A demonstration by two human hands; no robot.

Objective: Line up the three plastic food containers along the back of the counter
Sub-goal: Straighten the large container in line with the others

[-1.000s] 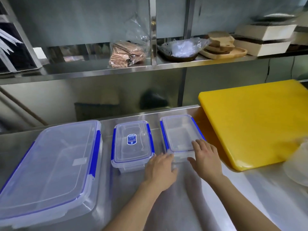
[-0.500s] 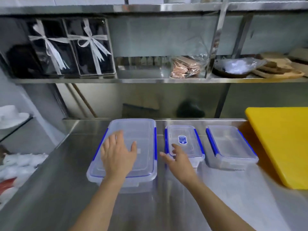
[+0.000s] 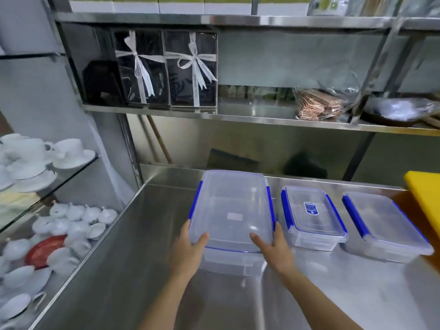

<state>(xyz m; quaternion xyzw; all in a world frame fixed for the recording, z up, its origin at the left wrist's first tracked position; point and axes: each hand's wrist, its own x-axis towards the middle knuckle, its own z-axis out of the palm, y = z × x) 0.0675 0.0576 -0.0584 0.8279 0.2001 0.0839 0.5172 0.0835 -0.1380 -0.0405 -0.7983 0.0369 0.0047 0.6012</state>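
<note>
Three clear plastic containers with blue clips stand side by side on the steel counter. The large container is on the left, its far end close to the back wall. My left hand grips its near left corner and my right hand grips its near right corner, thumbs on the lid. To its right sits a small container with a blue sticker, then another small container beside the yellow board. Both small ones are untouched.
A yellow cutting board lies at the right edge. A steel shelf above the counter holds ribboned black boxes and a bag of brown packets. White cups and teapots fill glass shelves on the left.
Both hands left the right-hand small container. The left hand then lay on the large lid, the right hand by the middle container. Now both grip the large container's near corners.
</note>
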